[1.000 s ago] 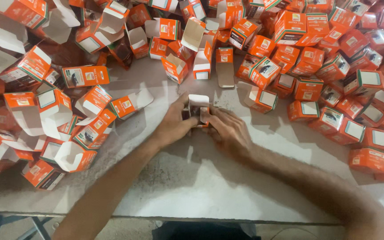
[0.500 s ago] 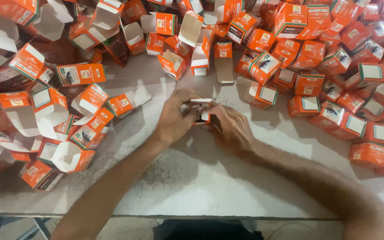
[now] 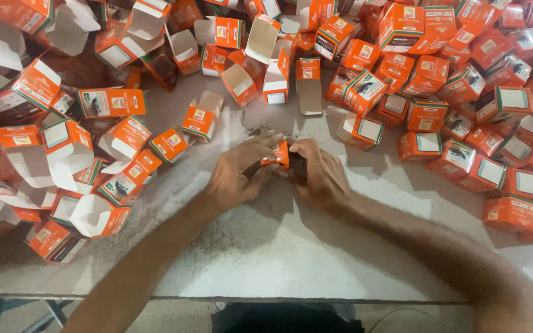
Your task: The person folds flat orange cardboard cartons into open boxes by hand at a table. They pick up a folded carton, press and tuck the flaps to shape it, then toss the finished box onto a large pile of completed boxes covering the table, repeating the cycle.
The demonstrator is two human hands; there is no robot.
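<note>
- At the near edge, two bare forearms reach up from six o'clock across a pale, dusty worktable (image 3: 291, 259), meeting at its centre.
- The left hand (image 3: 235, 176) and right hand (image 3: 322, 176) close together around one small orange carton (image 3: 277, 155), fingers curled on it from both sides; the carton sits between the thumbs, just above the tabletop, apparently steadied on both sides so its flap can be worked.
- At three o'clock, closed orange-and-white cartons (image 3: 464, 166) lie packed side by side, running out to the right edge.
- At nine o'clock, open cartons (image 3: 94, 209) sprawl with white flaps gaping, heaped loosely and tilted at all angles.
- At twelve o'clock, just beyond the hands, an opened carton (image 3: 308, 83) lies flat with its long flap extended; behind it, more orange boxes pile up to the far edge, some shut, some open.
</note>
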